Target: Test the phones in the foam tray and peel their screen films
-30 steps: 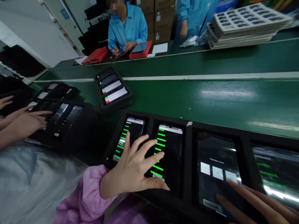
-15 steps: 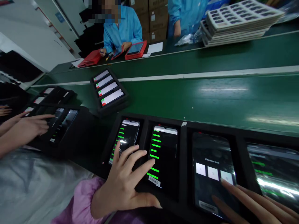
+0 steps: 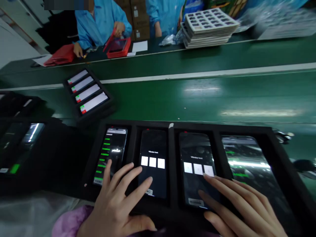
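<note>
In front of me a black foam tray (image 3: 172,158) holds several phones, each in its own slot. My left hand (image 3: 118,197) is spread over the two left slots, fingers apart and holding nothing. Under its fingertips, the leftmost phone (image 3: 115,140) shows a list in green text. Beside it, the second phone (image 3: 154,143) shows "Vibrator test" with white squares. My right hand (image 3: 243,204) has its fingers stretched out, index fingertip at the third white square of the third phone (image 3: 195,144), which shows the same screen. The rightmost phone (image 3: 247,148), with green lines and glare, is partly covered by that hand.
Another black tray (image 3: 108,102) of lit phones sits on the green belt (image 3: 153,95) at the left. More dark trays (image 3: 46,141) lie at far left. Across the belt, a person in blue (image 3: 98,23) handles a red-cased tablet (image 3: 118,46). White trays (image 3: 209,29) are stacked beyond.
The second phone's screen has switched from a green list to "Vibrator test". My view has turned right; the neighbour's hand at left is out of sight. Both hands remain over the tray.
</note>
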The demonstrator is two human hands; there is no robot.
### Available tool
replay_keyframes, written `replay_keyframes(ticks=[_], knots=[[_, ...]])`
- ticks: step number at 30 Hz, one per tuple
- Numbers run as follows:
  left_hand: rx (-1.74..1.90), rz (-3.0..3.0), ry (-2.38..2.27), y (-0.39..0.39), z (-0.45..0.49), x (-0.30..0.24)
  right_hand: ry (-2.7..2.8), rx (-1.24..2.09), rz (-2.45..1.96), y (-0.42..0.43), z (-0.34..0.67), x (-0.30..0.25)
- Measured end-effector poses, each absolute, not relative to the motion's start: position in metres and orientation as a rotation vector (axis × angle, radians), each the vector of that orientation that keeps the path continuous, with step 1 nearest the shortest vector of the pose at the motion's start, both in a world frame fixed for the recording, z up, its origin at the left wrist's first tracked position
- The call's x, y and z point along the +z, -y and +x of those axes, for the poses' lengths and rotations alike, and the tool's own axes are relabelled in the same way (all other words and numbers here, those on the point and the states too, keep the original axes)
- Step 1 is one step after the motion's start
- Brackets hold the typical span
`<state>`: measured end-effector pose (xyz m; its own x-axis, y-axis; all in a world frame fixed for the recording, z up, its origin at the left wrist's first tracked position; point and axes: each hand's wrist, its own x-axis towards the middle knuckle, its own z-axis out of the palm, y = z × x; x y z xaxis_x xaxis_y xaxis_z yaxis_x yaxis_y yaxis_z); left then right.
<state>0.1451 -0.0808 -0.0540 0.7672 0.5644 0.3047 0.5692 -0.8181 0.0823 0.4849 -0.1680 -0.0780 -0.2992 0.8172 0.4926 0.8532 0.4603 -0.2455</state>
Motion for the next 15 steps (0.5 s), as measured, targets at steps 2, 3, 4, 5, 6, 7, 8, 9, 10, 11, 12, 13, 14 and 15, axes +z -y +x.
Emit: replay_keyframes(ticks=[2,3,4,5,6,7,8,9,10,11,12,13,14,15], knots=[[-0.468,-2.933,0.924,0.080,0.142,-0.056,2.171,-0.096,-1.411,0.166,0.481,-0.070],[-0.477,-2.929,0.924,0.080,0.141,-0.058,2.181,-0.102,-1.420,0.165,0.480,-0.067],[-0.481,-2.929,0.926,0.080,0.141,-0.059,2.186,-0.107,-1.424,0.165,0.479,-0.064],[-0.498,-2.928,0.922,0.080,0.141,-0.060,2.186,-0.112,-1.430,0.164,0.478,-0.063],[-0.506,-2.928,0.918,0.080,0.141,-0.061,2.185,-0.120,-1.432,0.164,0.478,-0.062],[-0.509,-2.925,0.910,0.080,0.141,-0.062,2.184,-0.128,-1.436,0.164,0.478,-0.061],[-0.503,-2.923,0.905,0.080,0.141,-0.063,2.191,-0.129,-1.437,0.164,0.477,-0.061],[-0.488,-2.920,0.906,0.080,0.141,-0.064,2.194,-0.124,-1.440,0.164,0.478,-0.061],[-0.474,-2.918,0.907,0.079,0.140,-0.064,2.180,-0.123,-1.449,0.163,0.478,-0.061],[-0.469,-2.916,0.903,0.079,0.140,-0.064,2.161,-0.123,-1.473,0.162,0.479,-0.062],[-0.469,-2.914,0.896,0.078,0.140,-0.065,2.132,-0.142,-1.517,0.160,0.480,-0.062],[-0.481,-2.911,0.882,0.077,0.140,-0.065,2.105,-0.182,-1.576,0.159,0.482,-0.061],[-0.493,-2.907,0.867,0.076,0.140,-0.065,2.089,-0.229,-1.632,0.159,0.485,-0.060],[-0.505,-2.901,0.851,0.075,0.140,-0.065,2.084,-0.264,-1.671,0.160,0.488,-0.057]])
